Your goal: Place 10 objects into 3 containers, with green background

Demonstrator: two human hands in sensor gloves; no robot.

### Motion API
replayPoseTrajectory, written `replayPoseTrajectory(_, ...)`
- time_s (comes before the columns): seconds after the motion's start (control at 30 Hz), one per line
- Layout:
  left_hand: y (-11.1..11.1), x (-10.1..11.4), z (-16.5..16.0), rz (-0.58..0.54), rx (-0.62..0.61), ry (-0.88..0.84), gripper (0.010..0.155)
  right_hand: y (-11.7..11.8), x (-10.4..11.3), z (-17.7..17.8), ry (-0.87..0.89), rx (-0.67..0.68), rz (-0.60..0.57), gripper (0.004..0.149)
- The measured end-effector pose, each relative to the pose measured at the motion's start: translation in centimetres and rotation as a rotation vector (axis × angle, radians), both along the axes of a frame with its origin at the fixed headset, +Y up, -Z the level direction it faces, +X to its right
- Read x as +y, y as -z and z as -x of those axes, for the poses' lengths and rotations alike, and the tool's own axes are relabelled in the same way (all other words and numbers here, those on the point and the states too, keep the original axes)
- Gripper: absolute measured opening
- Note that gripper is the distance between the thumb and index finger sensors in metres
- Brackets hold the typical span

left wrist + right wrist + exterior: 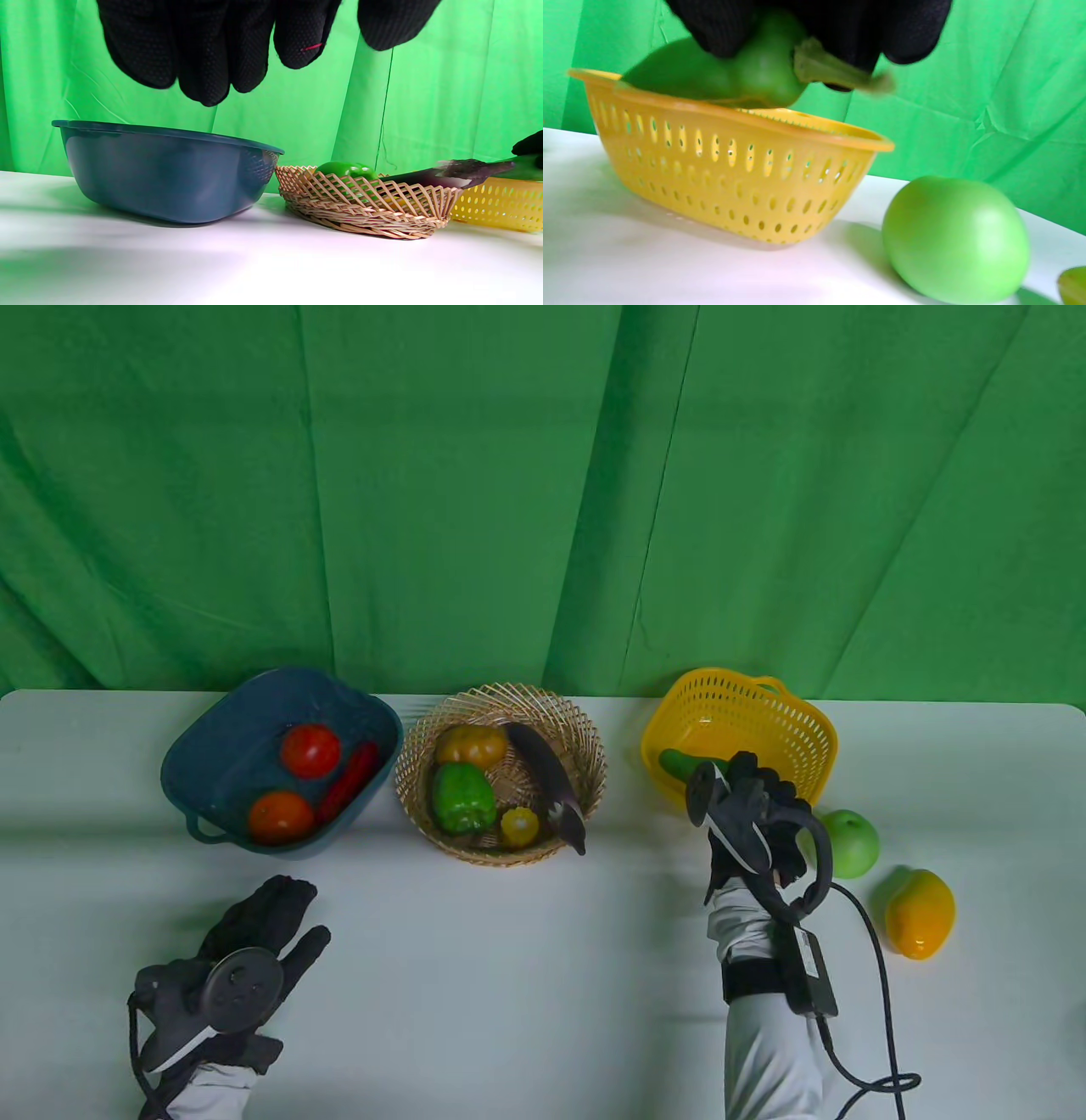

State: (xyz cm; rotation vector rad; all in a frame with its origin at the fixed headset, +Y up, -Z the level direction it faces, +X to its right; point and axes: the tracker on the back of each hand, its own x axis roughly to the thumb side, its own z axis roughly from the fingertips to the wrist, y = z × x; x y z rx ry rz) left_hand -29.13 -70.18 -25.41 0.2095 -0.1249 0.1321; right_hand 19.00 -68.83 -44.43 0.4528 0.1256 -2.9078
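Note:
My right hand [751, 806] grips a long green vegetable [676, 763] and holds it over the near rim of the yellow basket [789, 721]; in the right wrist view the vegetable [746, 72] hangs just above the basket's rim [734, 116]. A green apple [848, 841] and a yellow mango [920, 913] lie on the table to the right. The blue bowl [204, 755] holds two tomatoes and a red chilli. The wicker basket [585, 755] holds a green pepper, a yellow pepper, an eggplant and a small yellow piece. My left hand [254, 933] rests empty, fingers spread, near the front left.
A green curtain hangs behind the white table [526, 950]. A black cable [882, 984] runs from my right wrist across the table's front right. In the left wrist view the blue bowl [165, 173] and wicker basket [365, 203] stand ahead of my left hand's fingers [203, 51].

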Motion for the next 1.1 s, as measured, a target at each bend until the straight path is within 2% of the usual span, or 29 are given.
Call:
replayPoseTrajectory(0.17, 0.0, 0.0, 0.1, -0.003, 0.002, -0.004, 0.063, 0.0, 0.1, 0.2, 0.018, 0.007, -0.003, 0.062)
replayPoseTrajectory(0.47, 0.1, -0.1, 0.0, 0.001, -0.008, -0.001, 0.063, -1.7, 0.7, -0.5, 0.052, 0.045, -0.032, 0.063)
replayPoseTrajectory(1.1, 0.1, -0.4, -1.0, -0.002, -0.052, 0.009, 0.063, -8.2, 0.7, -6.5, 0.157, -0.037, -0.136, 0.066)
